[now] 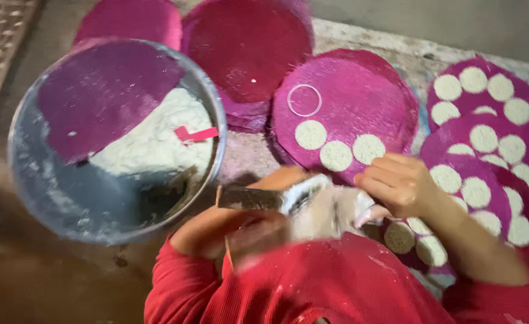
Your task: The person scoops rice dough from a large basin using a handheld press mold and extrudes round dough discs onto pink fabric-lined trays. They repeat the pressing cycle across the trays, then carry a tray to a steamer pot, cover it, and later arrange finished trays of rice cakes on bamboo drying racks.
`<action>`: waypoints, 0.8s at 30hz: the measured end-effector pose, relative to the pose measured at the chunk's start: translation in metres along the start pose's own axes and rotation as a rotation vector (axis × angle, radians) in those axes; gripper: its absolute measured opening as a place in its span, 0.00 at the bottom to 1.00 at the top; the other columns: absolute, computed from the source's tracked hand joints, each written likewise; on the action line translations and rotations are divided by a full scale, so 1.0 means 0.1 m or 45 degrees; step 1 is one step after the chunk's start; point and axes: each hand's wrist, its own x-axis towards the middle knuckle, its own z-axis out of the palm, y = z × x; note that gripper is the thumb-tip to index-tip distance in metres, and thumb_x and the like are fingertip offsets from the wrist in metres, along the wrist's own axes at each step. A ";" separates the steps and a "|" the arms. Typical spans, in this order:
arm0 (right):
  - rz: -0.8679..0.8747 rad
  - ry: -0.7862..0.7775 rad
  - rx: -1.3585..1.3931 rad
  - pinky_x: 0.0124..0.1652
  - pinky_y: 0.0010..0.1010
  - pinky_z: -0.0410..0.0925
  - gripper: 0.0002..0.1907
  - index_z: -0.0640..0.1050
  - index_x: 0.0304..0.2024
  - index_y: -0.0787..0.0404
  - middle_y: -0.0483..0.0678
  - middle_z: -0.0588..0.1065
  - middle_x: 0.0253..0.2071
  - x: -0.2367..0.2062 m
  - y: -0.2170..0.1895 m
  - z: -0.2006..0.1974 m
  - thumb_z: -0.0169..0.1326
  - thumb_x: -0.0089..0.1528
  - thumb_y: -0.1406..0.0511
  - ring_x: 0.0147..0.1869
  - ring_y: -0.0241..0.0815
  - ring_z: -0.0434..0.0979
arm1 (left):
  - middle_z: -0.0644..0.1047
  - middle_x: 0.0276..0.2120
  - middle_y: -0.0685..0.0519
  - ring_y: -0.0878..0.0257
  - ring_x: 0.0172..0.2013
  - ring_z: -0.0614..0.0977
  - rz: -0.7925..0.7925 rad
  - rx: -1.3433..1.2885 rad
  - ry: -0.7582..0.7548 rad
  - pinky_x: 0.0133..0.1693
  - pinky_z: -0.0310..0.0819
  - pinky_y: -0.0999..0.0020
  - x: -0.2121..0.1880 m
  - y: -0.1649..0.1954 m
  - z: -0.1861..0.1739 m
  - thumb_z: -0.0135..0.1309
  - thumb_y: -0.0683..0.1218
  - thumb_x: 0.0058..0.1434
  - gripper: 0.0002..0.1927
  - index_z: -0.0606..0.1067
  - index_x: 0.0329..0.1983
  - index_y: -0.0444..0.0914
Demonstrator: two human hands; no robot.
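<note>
Here, a white lump of dough (330, 213) sits between both hands, just above the red lap and below the nearest magenta disc (360, 96). The right hand (399, 183) has its fingers curled tight against the lump's right end. The left hand (258, 222) is blurred; it seems closed around a flat metal blade (249, 198) touching the dough. Three white rounds (336, 155) lie on that disc's near edge beside a ring cutter (304, 99). Left stands a metal basin (117, 138) holding white flour.

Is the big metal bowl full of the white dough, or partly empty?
Partly empty. The white dough fills only part of the metal bowl; bare grey metal shows at its lower left side.
</note>
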 end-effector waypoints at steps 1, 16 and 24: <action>-0.214 -0.034 0.011 0.24 0.38 0.62 0.32 0.76 0.29 0.65 0.47 0.67 0.21 0.23 0.06 -0.07 0.56 0.55 0.41 0.24 0.47 0.70 | 0.63 0.57 0.45 0.43 0.56 0.64 -0.029 0.012 -0.020 0.54 0.54 0.41 -0.13 0.06 -0.03 0.64 0.54 0.54 0.42 0.59 0.69 0.48; -0.209 -0.738 1.441 0.32 0.43 0.67 0.27 0.72 0.34 0.63 0.53 0.70 0.26 1.54 -0.45 0.78 0.40 0.74 0.49 0.31 0.55 0.75 | 0.80 0.38 0.43 0.47 0.36 0.82 -0.468 -0.197 0.403 0.39 0.76 0.53 -2.52 -0.10 -0.31 0.54 0.55 0.62 0.22 0.75 0.58 0.45; -0.637 -0.060 -0.156 0.29 0.37 0.68 0.08 0.78 0.30 0.58 0.46 0.73 0.25 2.45 -0.05 0.94 0.62 0.55 0.61 0.30 0.43 0.75 | 0.81 0.43 0.42 0.51 0.40 0.86 -0.804 -1.348 0.584 0.33 0.80 0.55 -3.93 -1.25 -0.71 0.61 0.50 0.53 0.27 0.72 0.53 0.34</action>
